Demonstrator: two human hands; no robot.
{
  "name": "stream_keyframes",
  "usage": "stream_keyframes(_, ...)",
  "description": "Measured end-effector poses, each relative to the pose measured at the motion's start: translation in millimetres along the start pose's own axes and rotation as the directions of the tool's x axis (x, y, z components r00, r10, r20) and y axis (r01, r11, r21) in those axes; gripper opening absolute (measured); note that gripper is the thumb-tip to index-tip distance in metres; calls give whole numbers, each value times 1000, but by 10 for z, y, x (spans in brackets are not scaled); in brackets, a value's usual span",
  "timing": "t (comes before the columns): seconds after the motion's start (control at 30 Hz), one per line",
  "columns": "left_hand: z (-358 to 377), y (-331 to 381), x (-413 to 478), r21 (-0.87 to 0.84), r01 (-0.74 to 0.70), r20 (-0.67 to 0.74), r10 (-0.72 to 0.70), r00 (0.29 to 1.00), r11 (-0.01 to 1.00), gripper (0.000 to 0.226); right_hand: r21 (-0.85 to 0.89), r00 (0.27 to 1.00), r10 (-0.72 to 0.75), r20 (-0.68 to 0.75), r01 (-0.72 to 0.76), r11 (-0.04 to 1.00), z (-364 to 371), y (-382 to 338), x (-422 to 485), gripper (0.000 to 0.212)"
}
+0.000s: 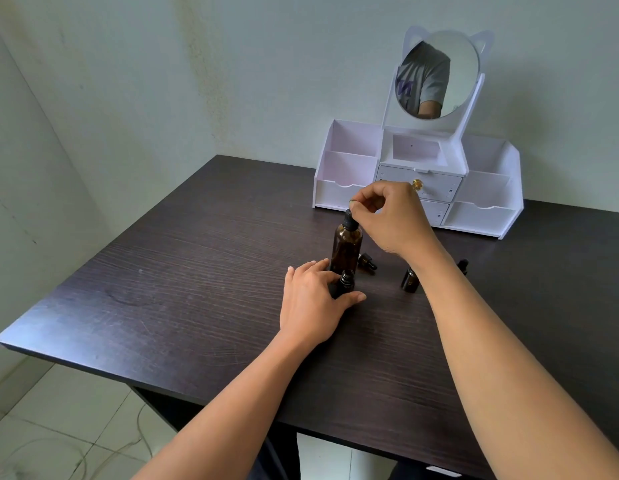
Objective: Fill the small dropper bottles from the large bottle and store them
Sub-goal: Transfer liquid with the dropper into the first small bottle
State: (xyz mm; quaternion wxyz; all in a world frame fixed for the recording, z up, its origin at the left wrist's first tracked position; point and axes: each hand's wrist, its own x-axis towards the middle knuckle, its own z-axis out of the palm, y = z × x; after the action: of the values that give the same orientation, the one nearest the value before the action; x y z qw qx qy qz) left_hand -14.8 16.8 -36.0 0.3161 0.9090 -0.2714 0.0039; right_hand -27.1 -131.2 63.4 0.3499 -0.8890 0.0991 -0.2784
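Early stage: white organizer [342, 194] compartments at 1 o'clock look empty, nothing stored. Right hand [387, 216] pinches the dropper cap [349, 221] atop the large amber bottle [346, 249], table centre. Left hand [311, 303] wraps an uncapped small dropper bottle [346, 280] just in front. Loose dropper cap [367, 263] lies beside the large bottle. Second small bottle [409, 281] at 3 o'clock is half hidden by the forearm; fill levels unreadable.

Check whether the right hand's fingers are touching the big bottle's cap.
Touching. The head view shows the right hand with its fingertips pinching the black cap of the large amber bottle.
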Motion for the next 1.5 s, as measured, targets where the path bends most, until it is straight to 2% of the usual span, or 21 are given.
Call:
stream_keyframes(0.1,-4,-12,2,1,4,-1,-4,1000,1000,62,28,1000,20,-10,-19,999,2,-5,5,8)
stream_keyframes(0.17,-4,-13,0,-2,5,-1,-5,1000,1000,61,10,1000,8,-2,-8,1000,-3,-12,-2,4)
stream_keyframes(0.3,-6,-1,-2,-9,2,1,-2,1000,1000,60,-22,1000,-7,5,7,1000,-5,-10,-15,7)
stream_keyframes(0.47,-12,-1,-1,-10,9,4,-9,1000,1000,61,38,1000,17,-9,-16,999,-12,-8,-7,8)
stream_keyframes(0.57,-16,-2,-3,-16,6,2,-6,1000,1000,61,15,1000,0,1,0,1000,-10,-14,0,3)
stream_keyframes(0.7,-12,0,-18,-24,9,4,-9,1000,1000,60,-16,1000,-11,18,11,1000,-7,-7,-3,9)
stream_keyframes(0.83,-20,11,-20,-21,8,6,-8,1000,1000,60,29,1000,2,5,-2,1000,-10,-2,-2,5)
stream_keyframes(1.03,-17,8,-16,-15,11,11,-11,1000,1000,61,0,999,-15,30,15,1000,-23,-6,-5,9)
stream_keyframes(1.5,-27,9,-22,-27,5,8,-5,1000,1000,59,-2,999,-14,31,14,1000,-28,7,4,5)
